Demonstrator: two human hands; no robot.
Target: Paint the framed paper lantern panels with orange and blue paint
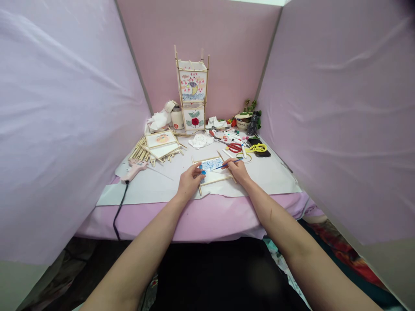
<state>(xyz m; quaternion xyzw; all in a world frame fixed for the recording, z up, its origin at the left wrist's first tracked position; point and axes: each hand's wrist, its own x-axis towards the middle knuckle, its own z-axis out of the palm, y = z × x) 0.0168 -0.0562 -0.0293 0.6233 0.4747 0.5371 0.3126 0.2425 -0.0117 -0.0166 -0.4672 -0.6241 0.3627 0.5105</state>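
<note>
A white panel point(216, 174) in a frame of thin wooden sticks lies near the table's front edge, its upper part covered in blue dabs. My right hand point(239, 170) grips a slim paintbrush point(218, 167) with a blue handle, its tip over the panel. At the panel's left side, my left hand point(190, 179) is closed with thumb and fingers about a small blue paint pot point(203, 172). Blue shows at two spots there; whether they are one piece or two I cannot tell.
Behind stands a stick-framed lantern point(194, 97) with painted panels. Left are a stick pile point(139, 147) and a pink glue gun point(132, 170), its cord over the edge. Crumpled tissue point(201, 141), red-handled scissors point(235, 147), markers and a yellow cord point(259, 148) lie farther back.
</note>
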